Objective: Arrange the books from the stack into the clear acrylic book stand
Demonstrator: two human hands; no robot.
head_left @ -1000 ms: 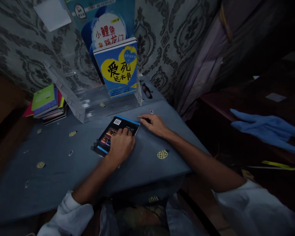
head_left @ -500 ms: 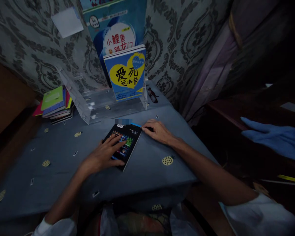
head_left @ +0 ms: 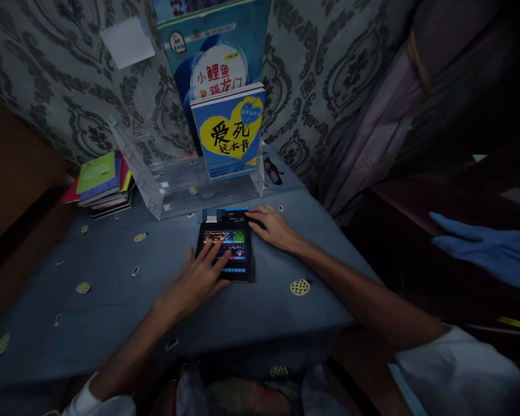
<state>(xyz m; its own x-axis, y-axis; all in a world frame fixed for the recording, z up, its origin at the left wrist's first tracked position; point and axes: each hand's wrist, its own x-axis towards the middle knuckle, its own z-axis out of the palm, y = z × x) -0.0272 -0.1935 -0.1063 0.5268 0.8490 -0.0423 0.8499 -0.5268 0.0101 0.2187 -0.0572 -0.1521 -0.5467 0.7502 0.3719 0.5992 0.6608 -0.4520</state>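
Observation:
A black book (head_left: 240,277) with small coloured pictures on its cover lies flat on the cloth-covered table. My left hand (head_left: 203,274) rests over its lower left part, palm down and fingers spread. At the upper right corner, my right hand (head_left: 275,228) has its fingertips closed on the book's edge. A clear acrylic book stand (head_left: 149,185) is just behind. It holds a blue book with a yellow heart (head_left: 229,133) upright, with a taller teal book (head_left: 219,40) behind that one.
A stack of books (head_left: 101,185) stands at the left of the table (head_left: 112,300). Dark-framed glasses (head_left: 274,172) lie right of the stand. A blue glove (head_left: 485,245) shows at the far right, beside a tied curtain (head_left: 385,110). Patterned wallpaper covers the wall behind.
The black book has turned from a slant to nearly square with the stand. My left hand has shifted right with it, while my right hand stays at its upper right corner.

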